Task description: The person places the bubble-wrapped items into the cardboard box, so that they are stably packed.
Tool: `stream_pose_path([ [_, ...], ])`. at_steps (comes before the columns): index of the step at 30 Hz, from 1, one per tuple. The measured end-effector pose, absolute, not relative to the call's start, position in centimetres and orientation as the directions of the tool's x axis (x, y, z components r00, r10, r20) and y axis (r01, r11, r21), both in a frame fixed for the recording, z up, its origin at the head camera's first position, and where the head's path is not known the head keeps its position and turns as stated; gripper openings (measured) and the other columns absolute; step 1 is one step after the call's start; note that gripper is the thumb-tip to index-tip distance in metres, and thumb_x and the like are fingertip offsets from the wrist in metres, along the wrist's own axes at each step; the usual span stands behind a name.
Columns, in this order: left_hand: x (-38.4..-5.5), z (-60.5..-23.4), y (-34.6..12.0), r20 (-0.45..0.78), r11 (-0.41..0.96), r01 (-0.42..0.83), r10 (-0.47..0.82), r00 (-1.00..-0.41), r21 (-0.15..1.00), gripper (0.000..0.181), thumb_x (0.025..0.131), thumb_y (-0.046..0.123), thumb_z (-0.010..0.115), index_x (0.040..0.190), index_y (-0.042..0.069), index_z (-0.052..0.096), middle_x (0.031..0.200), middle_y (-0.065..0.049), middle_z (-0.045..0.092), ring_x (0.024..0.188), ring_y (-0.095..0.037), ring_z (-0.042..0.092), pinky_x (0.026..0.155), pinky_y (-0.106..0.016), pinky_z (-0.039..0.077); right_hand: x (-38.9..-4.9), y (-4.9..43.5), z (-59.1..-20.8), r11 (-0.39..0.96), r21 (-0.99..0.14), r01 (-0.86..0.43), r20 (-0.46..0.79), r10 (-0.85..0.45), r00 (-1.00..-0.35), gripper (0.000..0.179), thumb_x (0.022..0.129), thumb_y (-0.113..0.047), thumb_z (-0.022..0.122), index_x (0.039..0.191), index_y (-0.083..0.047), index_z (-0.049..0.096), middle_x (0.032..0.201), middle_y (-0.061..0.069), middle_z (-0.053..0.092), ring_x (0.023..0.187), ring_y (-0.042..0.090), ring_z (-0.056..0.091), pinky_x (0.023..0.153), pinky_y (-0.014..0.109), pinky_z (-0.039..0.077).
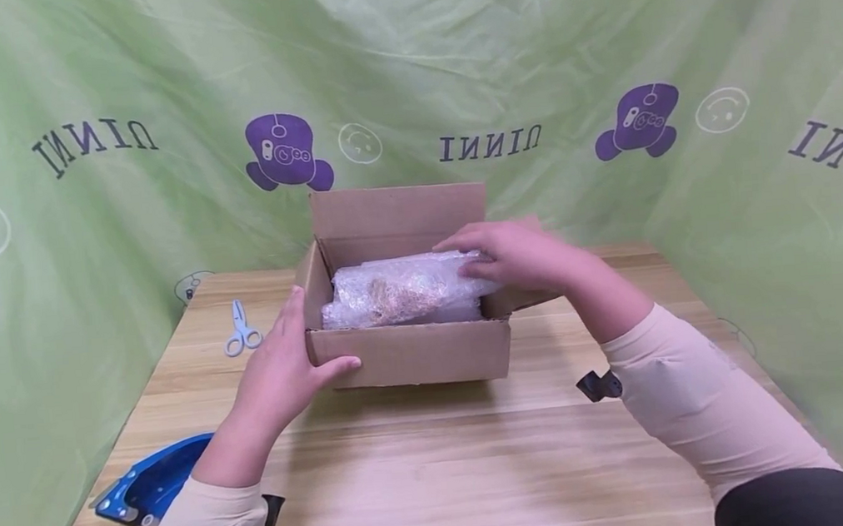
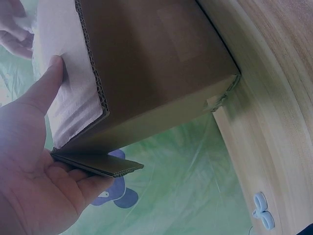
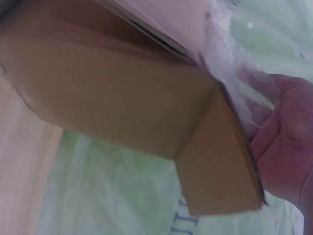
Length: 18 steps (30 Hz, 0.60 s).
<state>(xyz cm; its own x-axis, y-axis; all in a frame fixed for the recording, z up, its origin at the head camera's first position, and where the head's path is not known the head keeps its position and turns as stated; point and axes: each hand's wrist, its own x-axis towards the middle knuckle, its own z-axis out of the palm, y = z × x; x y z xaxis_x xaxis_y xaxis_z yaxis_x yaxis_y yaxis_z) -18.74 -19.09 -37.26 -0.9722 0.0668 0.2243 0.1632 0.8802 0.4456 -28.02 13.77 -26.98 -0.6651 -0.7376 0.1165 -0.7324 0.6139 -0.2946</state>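
Observation:
An open cardboard box (image 1: pixel 467 351) holds a bubble-wrapped package (image 1: pixel 408 285) with something brownish-orange showing through its clear wrap. My left hand (image 1: pixel 280 367) grips the box's near left corner. Its thumb lies on the front flap (image 2: pixel 73 98) and its fingers are around the side flap (image 2: pixel 98 164). At the package's right end, my right hand (image 1: pixel 519 254) holds the bubble wrap, fingers on the far side and thumb nearer me. The right wrist view shows this hand (image 3: pixel 288 132) beside the wrap (image 3: pixel 225 58), fingertips partly hidden behind it.
Light blue scissors (image 1: pixel 241 329) lie on the wooden table (image 1: pixel 410 481) left of the box. A blue curved object (image 1: pixel 158 482) sits near the left forearm, partly covered by it. The box's back flap (image 1: pixel 398 209) stands up. A green printed curtain (image 1: pixel 404 64) hangs behind.

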Motion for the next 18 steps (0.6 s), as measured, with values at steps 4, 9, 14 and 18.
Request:
stream_pose_path([
  [4, -18.7, -37.3, -19.1, 0.228, 0.881, 0.165, 0.068, -0.971, 0.444, 0.128, 0.072, 0.067, 0.074, 0.158, 0.006, 0.001, 0.163, -0.019, 0.015, 0.142, -0.045, 0.030, 0.109, -0.062, 0.034, -28.1, 12.7, -28.8, 0.575, -0.242, -0.781, 0.110, -0.784, -0.611, 0.045, 0.094, -0.021, 0.067, 0.138, -0.018, 0.058, 0.135, 0.009, 0.060, 0.123, 0.026, 0.057, 0.104, 0.044, 0.047],
  [9, -18.7, -37.3, -18.8, 0.233, 0.879, 0.172, 0.071, -0.970, 0.445, 0.128, 0.073, 0.067, 0.074, 0.158, 0.006, 0.001, 0.163, -0.019, 0.014, 0.142, -0.046, 0.030, 0.109, -0.062, 0.034, -27.9, 12.3, -30.1, 0.576, -0.219, -0.787, 0.094, -0.791, -0.605, 0.044, 0.094, -0.022, 0.067, 0.137, -0.017, 0.059, 0.133, 0.010, 0.061, 0.123, 0.025, 0.057, 0.103, 0.043, 0.047],
  [14, -18.8, -37.3, -18.9, 0.222, 0.875, 0.166, 0.069, -0.973, 0.455, 0.128, 0.072, 0.068, 0.074, 0.158, 0.007, 0.001, 0.164, -0.018, 0.013, 0.142, -0.045, 0.030, 0.109, -0.062, 0.033, -28.0, 12.2, -29.6, 0.612, -0.213, -0.761, 0.109, -0.760, -0.641, 0.052, 0.096, -0.032, 0.063, 0.145, -0.018, 0.050, 0.142, 0.010, 0.053, 0.133, 0.028, 0.048, 0.112, 0.046, 0.039],
  [18, -18.8, -37.4, -19.1, 0.219, 0.874, 0.161, 0.064, -0.974, 0.459, 0.129, 0.072, 0.069, 0.073, 0.158, 0.008, 0.000, 0.164, -0.018, 0.012, 0.143, -0.046, 0.030, 0.110, -0.063, 0.033, -28.6, 11.3, -29.0, 0.634, -0.220, -0.741, 0.123, -0.735, -0.666, 0.065, 0.097, -0.046, 0.057, 0.153, -0.022, 0.035, 0.156, 0.010, 0.036, 0.144, 0.030, 0.031, 0.119, 0.048, 0.027],
])
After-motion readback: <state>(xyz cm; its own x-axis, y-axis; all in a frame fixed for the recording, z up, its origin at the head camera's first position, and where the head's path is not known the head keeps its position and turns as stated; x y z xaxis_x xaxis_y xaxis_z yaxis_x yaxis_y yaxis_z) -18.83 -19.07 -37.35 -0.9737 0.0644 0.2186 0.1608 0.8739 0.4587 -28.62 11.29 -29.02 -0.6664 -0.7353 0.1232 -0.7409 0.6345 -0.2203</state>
